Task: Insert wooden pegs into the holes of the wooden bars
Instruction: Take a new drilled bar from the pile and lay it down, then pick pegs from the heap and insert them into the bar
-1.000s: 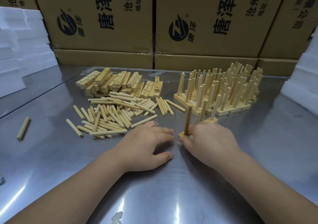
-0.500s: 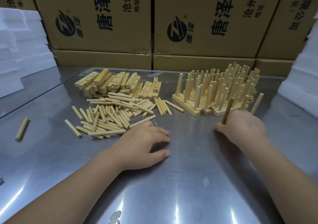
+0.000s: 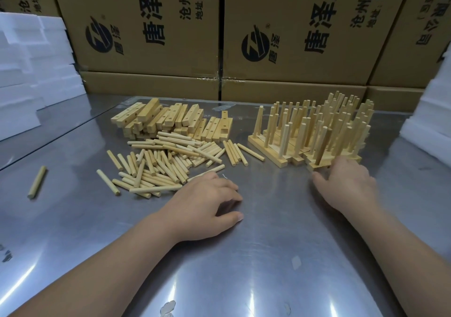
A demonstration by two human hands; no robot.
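- Head view, the only one. Carried across in the last second, from the middle of the worktop (image 3: 268, 255) to its right side: a short wooden bar (image 3: 317, 167) with a darker peg (image 3: 322, 146) standing in it.
- Now set down at the near front of the finished group (image 3: 305, 131), touching its front bars or just beside them — cannot tell which.
- Right hand (image 3: 349, 185) just behind that bar, palm down, fingers stretched forward to its near edge. Pinching it or merely nudging it into line: cannot tell, the fingertips being hidden by the hand itself.
- Left hand (image 3: 207, 202) unmoved through all this. Palm down on the worktop just beside the loose pegs (image 3: 166, 163), fingers loosely bent, nothing seen in it.
- The two hands well apart, bare metal between them.
- Meaning for the task, as a judgement: one more bar pegged and filed with the rest, the cycle closing. Next, most likely, a fresh piece from the stack of empty bars (image 3: 170, 121) behind the loose pegs, and a peg from the heap.
- Plenty left in both heaps, so far from finished — perhaps near the midpoint, pile weighed against pile.
- Worth watching: crowded upright pegs at the right, easy to knock while drawing the hand back.
- Elsewhere: a stray peg (image 3: 37, 182) lying alone at far left, cardboard boxes (image 3: 146, 36) along the back, white foam blocks (image 3: 31, 73) at the left.
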